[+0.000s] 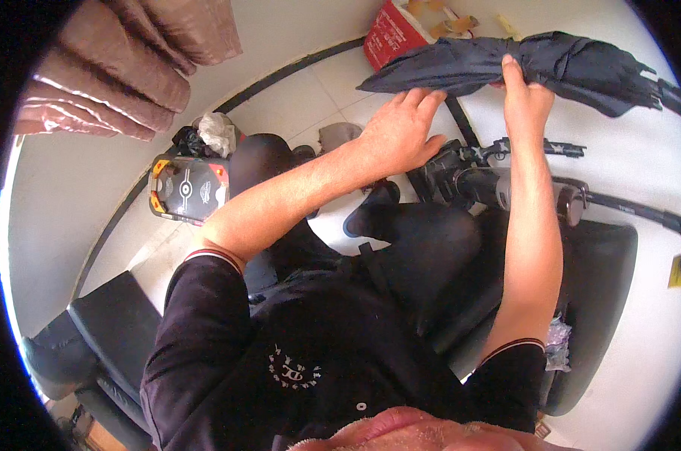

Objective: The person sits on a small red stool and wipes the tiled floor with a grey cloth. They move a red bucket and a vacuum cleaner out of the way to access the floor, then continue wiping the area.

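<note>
A dark folded umbrella (pixel 464 62) stretches across the upper right, its pointed end to the left and its ribs and shaft to the right. My right hand (pixel 529 101) grips it near the middle, thumb laid over the gathered fabric. Along the lower edge of the canopy, my left hand (pixel 405 129) has its fingertips at the cloth, thumb held apart. Whether those fingertips press on the fabric, I cannot tell.
A red container (pixel 394 36) stands behind the umbrella. Below lie a toy gun (pixel 543 147) and a stick vacuum cleaner (pixel 487 186). A toy hockey table (pixel 188 189) and plastic bags (pixel 215 134) sit at left, under a curtain (pixel 115 67). A black padded seat (pixel 600 293) is at right.
</note>
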Demonstrator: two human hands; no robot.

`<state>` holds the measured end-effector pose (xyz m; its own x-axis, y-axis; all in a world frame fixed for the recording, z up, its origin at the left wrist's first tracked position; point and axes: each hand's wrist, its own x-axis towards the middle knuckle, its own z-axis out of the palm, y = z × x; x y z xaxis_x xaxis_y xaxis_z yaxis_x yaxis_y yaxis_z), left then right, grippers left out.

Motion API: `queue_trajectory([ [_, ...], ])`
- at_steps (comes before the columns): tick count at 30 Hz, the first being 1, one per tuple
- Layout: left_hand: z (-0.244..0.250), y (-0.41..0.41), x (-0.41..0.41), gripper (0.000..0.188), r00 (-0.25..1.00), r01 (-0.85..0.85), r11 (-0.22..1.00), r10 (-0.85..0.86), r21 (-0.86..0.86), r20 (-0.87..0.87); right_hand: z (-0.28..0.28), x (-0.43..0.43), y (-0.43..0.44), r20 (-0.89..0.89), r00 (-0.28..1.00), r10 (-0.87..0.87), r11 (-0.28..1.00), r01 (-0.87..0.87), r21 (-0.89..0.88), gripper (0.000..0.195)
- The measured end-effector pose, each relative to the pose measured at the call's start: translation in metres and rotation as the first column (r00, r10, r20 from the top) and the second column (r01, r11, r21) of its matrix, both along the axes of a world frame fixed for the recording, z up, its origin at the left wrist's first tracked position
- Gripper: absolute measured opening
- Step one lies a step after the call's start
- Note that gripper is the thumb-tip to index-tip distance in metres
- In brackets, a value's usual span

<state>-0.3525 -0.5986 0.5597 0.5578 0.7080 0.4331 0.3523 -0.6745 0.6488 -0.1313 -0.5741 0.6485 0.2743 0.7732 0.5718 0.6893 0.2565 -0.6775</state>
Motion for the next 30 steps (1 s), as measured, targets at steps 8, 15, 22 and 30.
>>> queue_trajectory([
  [8, -0.065, 0.049, -0.011, 0.053, 0.841, 0.232, 0.859, -0.413, -0.457, -0.349, -0.021, -0.062, 0.164, 0.038, 0.963, -0.266, 0.894, 0.261, -0.365, 0.043],
  [15, -0.06, 0.061, -0.02, 0.054, 0.895, 0.235, 0.859, -0.373, -0.454, -0.243, -0.114, -0.029, 0.293, 0.753, 0.657, -0.031, 0.844, 0.42, -0.332, 0.055],
  [22, -0.055, 0.08, -0.035, 0.063, 0.87, 0.239, 0.826, -0.416, -0.51, -0.264, -0.154, -0.022, 0.387, 0.56, 0.829, -0.017, 0.81, 0.34, -0.479, 0.051],
  [30, -0.058, 0.074, -0.046, 0.06, 0.87, 0.276, 0.766, -0.456, -0.58, -0.189, -0.168, -0.003, 0.432, 0.681, 0.732, 0.012, 0.78, 0.42, -0.465, 0.064],
])
